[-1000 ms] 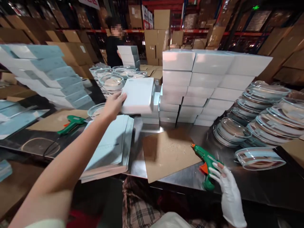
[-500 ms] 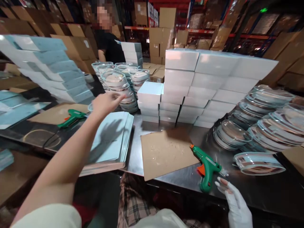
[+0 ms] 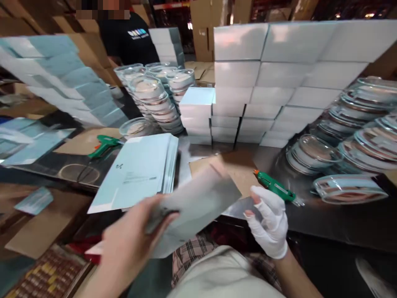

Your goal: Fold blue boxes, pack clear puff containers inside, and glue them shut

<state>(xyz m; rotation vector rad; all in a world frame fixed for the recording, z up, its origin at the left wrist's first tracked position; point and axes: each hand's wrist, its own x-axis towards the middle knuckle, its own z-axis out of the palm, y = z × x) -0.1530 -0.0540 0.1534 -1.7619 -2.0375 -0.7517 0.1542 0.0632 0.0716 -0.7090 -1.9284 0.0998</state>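
My bare left hand (image 3: 132, 236) grips a pale, flat card sheet (image 3: 201, 203) by its left end. Motion smears the sheet, and it is tilted above the table's front edge. My right hand (image 3: 269, 223), in a white glove with some fingertips bare, has its fingers apart and curved, holding nothing. Just beyond it lies a green glue gun (image 3: 276, 186) with an orange tip; its handle is hidden behind the glove. Brown cardboard (image 3: 245, 165) lies partly under the sheet. Left of it is a stack of light-blue flat card sheets (image 3: 139, 165) with small print on top.
White boxes (image 3: 238, 78) are piled at the back, with more boxes (image 3: 77, 78) far left. Clear round containers (image 3: 155, 99) stand behind the stack, others (image 3: 316, 153) at right. Another green glue gun (image 3: 105, 145) lies left. A person (image 3: 127, 41) stands across the table.
My left hand has come from above the stack toward me and now holds a card sheet. My right hand has moved up and left beside the glue gun. The view has tilted down.
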